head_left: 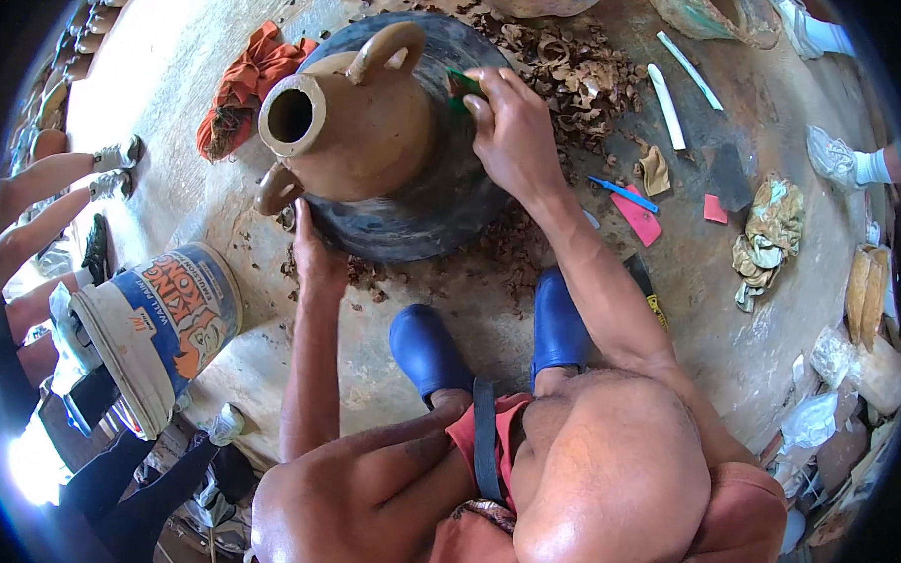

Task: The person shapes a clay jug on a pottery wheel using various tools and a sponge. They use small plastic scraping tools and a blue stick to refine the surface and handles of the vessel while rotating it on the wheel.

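A brown clay jug (376, 125) with two loop handles and an open round mouth stands on a dark round turntable (429, 233). My right hand (513, 125) is at the jug's right, closed on a small green tool (458, 98) beside the clay body. My left hand (316, 261) is at the turntable's lower-left rim, beneath a handle; its fingertips are partly hidden, so what it grips is unclear.
Clay shavings (582, 78) lie around the turntable, with an orange cloth (245, 85), white strips (666, 105), a blue tool (621, 194) and pink pieces (637, 215). A paint bucket (174, 331) stands left. Other people's legs and shoes (117, 154) ring both sides.
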Demonstrator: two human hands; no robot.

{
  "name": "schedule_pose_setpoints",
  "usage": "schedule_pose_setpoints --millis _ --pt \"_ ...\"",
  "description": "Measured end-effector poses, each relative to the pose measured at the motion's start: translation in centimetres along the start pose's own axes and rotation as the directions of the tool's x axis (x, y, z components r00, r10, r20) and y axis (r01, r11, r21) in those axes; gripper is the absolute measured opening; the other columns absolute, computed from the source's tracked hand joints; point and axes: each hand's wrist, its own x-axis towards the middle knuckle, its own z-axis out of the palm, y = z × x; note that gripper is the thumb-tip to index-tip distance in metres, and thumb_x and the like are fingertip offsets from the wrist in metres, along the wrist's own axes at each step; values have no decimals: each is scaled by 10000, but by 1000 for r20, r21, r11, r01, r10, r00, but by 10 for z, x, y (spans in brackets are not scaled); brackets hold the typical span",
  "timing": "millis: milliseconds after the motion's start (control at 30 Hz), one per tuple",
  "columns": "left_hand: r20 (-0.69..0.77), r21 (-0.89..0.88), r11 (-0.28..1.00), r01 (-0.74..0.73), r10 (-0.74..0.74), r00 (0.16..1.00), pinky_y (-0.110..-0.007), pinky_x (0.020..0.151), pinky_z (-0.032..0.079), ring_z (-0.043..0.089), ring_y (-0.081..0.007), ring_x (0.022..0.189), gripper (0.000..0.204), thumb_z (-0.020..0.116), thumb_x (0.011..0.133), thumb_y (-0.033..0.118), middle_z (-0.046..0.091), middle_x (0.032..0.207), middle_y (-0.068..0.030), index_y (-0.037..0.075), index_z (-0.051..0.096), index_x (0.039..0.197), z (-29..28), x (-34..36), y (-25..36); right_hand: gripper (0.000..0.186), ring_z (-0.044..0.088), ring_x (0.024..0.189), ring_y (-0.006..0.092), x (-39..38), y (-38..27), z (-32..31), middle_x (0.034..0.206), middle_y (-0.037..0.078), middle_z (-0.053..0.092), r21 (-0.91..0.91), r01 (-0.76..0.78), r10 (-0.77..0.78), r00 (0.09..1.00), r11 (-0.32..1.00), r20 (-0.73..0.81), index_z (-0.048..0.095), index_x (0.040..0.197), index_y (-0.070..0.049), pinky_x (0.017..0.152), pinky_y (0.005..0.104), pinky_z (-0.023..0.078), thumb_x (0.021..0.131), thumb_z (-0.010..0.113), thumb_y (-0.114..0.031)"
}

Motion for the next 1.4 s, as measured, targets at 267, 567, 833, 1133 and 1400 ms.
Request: schedule_pose_setpoints --millis 267,567,833,1133,1400 --pt "-109 129 963 -237 252 962 -457 1097 509 615 -277 1278 487 503 1129 406 629 1412 -129 67 534 1477 -32 22 -32 282 767 959 305 -6 -10 24 1050 172 765 182 12 -9 1000 983 -20 745 1167 -27 820 376 590 941 636 102" --pt "110 105 876 471 -481 870 -413 788 616 721 -369 1169 812 510 1063 675 672 1372 -152 71 366 1586 32 -105 -76 454 744 882 350 -30 -9 32 986 167 728 276 27 27 981 961 -190 765 1172 -47 758 395 579 810 604 175" --pt "-118 121 993 -17 31 992 -485 1109 519 543 -321 1441 927 494 1037 740 511 1602 -172 34 366 1625 3 -24 -30 400 728 843 259 -39 -10 33 981 159 732 317 -52 101 985 947 -141 765 1194 -15 756 331 559 880 585 155" --pt "-6 180 954 241 -244 970 -379 737 627 771 -290 981 847 484 1044 734 707 1296 -174 31 464 1516 36 -90 -51 342 658 729 148 -35 -21 32 932 126 726 316 5 52 984 949 -172 770 1185 3 657 290 516 920 610 147" --pt "-231 117 992 -50 76 970 -391 826 614 742 -267 1000 848 502 1023 757 687 1321 -176 57 493 1502 19 -43 -64 344 630 725 126 -46 -26 35 948 113 704 349 -17 72 986 937 -147 768 1180 1 649 279 509 917 606 152"
